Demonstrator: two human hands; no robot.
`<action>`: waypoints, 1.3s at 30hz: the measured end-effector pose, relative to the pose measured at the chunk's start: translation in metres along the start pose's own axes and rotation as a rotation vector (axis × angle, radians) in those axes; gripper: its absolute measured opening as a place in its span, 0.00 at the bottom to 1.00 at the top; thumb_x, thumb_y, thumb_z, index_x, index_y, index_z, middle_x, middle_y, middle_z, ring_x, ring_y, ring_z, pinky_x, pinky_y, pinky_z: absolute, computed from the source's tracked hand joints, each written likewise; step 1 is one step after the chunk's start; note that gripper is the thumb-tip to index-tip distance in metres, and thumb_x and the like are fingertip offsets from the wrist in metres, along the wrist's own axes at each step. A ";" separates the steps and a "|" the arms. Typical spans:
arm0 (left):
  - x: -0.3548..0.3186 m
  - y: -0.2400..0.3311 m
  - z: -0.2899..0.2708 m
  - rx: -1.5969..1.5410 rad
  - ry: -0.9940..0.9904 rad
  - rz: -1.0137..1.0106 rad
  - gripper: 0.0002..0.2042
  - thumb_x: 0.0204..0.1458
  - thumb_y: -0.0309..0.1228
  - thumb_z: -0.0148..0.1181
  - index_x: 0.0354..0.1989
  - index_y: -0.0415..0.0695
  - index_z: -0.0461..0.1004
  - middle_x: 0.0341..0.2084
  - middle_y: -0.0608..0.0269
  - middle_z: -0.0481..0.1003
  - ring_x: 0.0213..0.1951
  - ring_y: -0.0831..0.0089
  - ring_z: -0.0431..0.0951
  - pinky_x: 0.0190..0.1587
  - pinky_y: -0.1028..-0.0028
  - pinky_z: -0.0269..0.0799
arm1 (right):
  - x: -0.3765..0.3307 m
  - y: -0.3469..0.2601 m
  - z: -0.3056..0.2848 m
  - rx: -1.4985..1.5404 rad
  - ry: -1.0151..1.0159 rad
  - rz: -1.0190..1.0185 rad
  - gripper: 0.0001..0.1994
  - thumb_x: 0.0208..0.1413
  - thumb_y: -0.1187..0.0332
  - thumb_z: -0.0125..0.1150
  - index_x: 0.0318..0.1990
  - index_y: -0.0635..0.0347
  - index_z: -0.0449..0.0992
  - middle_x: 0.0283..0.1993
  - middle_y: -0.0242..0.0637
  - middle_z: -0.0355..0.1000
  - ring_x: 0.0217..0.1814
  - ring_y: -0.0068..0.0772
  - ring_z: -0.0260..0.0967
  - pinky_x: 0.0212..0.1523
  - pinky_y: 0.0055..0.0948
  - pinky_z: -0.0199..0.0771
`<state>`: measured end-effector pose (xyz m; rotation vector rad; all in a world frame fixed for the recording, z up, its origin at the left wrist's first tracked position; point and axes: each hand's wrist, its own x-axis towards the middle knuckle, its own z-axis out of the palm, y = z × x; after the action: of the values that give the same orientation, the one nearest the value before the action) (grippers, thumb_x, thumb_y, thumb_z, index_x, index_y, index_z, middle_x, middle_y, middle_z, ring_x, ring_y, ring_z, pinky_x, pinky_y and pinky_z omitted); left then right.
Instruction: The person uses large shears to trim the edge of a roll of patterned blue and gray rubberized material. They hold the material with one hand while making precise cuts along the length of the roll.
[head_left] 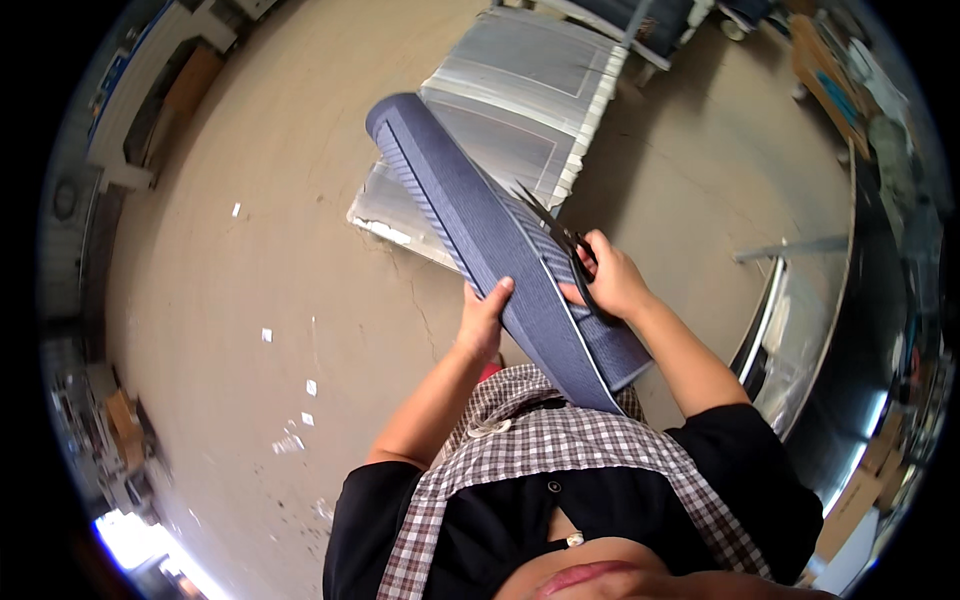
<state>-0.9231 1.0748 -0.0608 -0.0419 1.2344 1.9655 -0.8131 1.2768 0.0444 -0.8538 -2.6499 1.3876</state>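
Note:
A long, blue-grey, ribbed textile piece (470,200), folded or rolled lengthwise with striped bands and a pale edge, lies slantwise in front of my body. Its near end reaches my checked apron (560,445). My left hand (485,320) grips its left side, thumb on top and the other fingers hidden beneath. In my right hand (612,280) is a pair of black-handled scissors (548,218), blades pointing up and left, slightly apart, over the striped part. The right fingers also touch the textile's right side; I cannot tell how firmly they press on it.
Beyond the textile stands a low stack wrapped in clear plastic (520,85), with a ragged white edge. A dark-topped table (880,290) runs along the right. Small white scraps (267,335) dot the floor (220,270) at left. Shelving (140,100) stands at the far left.

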 end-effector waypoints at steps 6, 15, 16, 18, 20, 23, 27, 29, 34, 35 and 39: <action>0.129 -0.047 -0.039 0.082 0.200 0.204 0.38 0.57 0.38 0.70 0.69 0.37 0.54 0.59 0.48 0.71 0.59 0.61 0.73 0.63 0.63 0.70 | 0.145 0.104 0.059 0.057 -0.137 -0.068 0.38 0.40 0.51 0.83 0.52 0.65 0.67 0.44 0.41 0.77 0.44 0.37 0.78 0.50 0.35 0.77; 0.213 -0.275 -0.093 1.232 0.420 0.378 0.45 0.48 0.47 0.75 0.73 0.45 0.60 0.65 0.36 0.61 0.65 0.35 0.62 0.68 0.49 0.60 | 0.181 0.385 0.230 0.162 -0.120 0.277 0.27 0.61 0.45 0.67 0.39 0.64 0.69 0.27 0.38 0.72 0.28 0.34 0.72 0.35 0.34 0.74; 0.214 -0.276 -0.082 1.320 0.466 0.390 0.46 0.46 0.48 0.76 0.73 0.45 0.60 0.67 0.38 0.59 0.66 0.36 0.60 0.69 0.48 0.58 | 0.177 0.401 0.235 0.197 -0.146 0.311 0.25 0.62 0.46 0.66 0.40 0.63 0.69 0.26 0.37 0.71 0.26 0.31 0.70 0.32 0.32 0.73; 0.241 -0.296 -0.100 1.330 0.625 0.402 0.48 0.40 0.49 0.78 0.69 0.44 0.62 0.66 0.42 0.58 0.66 0.43 0.60 0.66 0.49 0.60 | 0.184 0.407 0.246 0.289 -0.203 0.345 0.22 0.64 0.48 0.65 0.40 0.61 0.69 0.25 0.34 0.70 0.22 0.25 0.68 0.27 0.28 0.70; 0.261 -0.293 -0.104 1.277 0.745 0.397 0.47 0.37 0.50 0.79 0.66 0.44 0.65 0.65 0.42 0.59 0.65 0.43 0.61 0.65 0.49 0.61 | 0.187 0.423 0.242 0.280 -0.262 0.269 0.18 0.65 0.53 0.65 0.42 0.58 0.69 0.28 0.31 0.71 0.25 0.19 0.67 0.25 0.24 0.68; 0.279 -0.275 -0.123 1.348 0.782 0.383 0.40 0.38 0.43 0.76 0.62 0.43 0.67 0.57 0.45 0.65 0.59 0.44 0.66 0.62 0.53 0.64 | 0.184 0.412 0.233 0.567 -0.459 0.242 0.22 0.63 0.48 0.66 0.42 0.58 0.70 0.36 0.33 0.73 0.37 0.20 0.70 0.33 0.21 0.72; 0.302 -0.254 -0.146 1.324 0.682 0.484 0.26 0.44 0.32 0.67 0.55 0.41 0.72 0.33 0.57 0.73 0.37 0.57 0.75 0.44 0.63 0.73 | 0.213 0.390 0.214 0.697 -0.814 0.122 0.36 0.57 0.31 0.58 0.46 0.61 0.73 0.42 0.35 0.72 0.44 0.25 0.71 0.41 0.24 0.76; 0.296 -0.264 -0.159 1.323 0.638 0.576 0.19 0.47 0.26 0.63 0.50 0.40 0.75 0.20 0.66 0.71 0.24 0.67 0.74 0.31 0.68 0.72 | 0.214 0.377 0.221 0.662 -0.952 0.137 0.44 0.53 0.23 0.50 0.51 0.62 0.72 0.49 0.37 0.70 0.52 0.28 0.70 0.47 0.29 0.76; 0.298 -0.262 -0.152 1.129 0.655 0.655 0.16 0.48 0.24 0.63 0.48 0.39 0.76 0.18 0.66 0.71 0.23 0.69 0.74 0.30 0.68 0.72 | 0.253 0.378 0.224 0.663 -1.260 0.173 0.51 0.54 0.17 0.29 0.58 0.60 0.67 0.55 0.39 0.69 0.57 0.31 0.68 0.52 0.31 0.73; 0.295 -0.268 -0.152 1.130 0.660 0.684 0.16 0.49 0.23 0.63 0.49 0.39 0.76 0.18 0.67 0.70 0.22 0.72 0.73 0.30 0.70 0.71 | 0.252 0.381 0.228 0.684 -1.261 0.171 0.50 0.55 0.18 0.28 0.57 0.60 0.67 0.54 0.39 0.69 0.56 0.31 0.69 0.51 0.30 0.73; 0.267 -0.279 -0.144 1.089 0.647 0.629 0.16 0.49 0.21 0.62 0.49 0.39 0.77 0.17 0.69 0.69 0.21 0.77 0.70 0.28 0.74 0.69 | 0.222 0.388 0.229 0.775 -1.267 0.290 0.50 0.55 0.17 0.29 0.57 0.61 0.66 0.52 0.40 0.70 0.53 0.30 0.69 0.47 0.29 0.75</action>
<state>-0.9804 1.1828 -0.4541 0.3165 2.8788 1.4901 -0.8876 1.3865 -0.4404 -0.2243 -1.9649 3.5388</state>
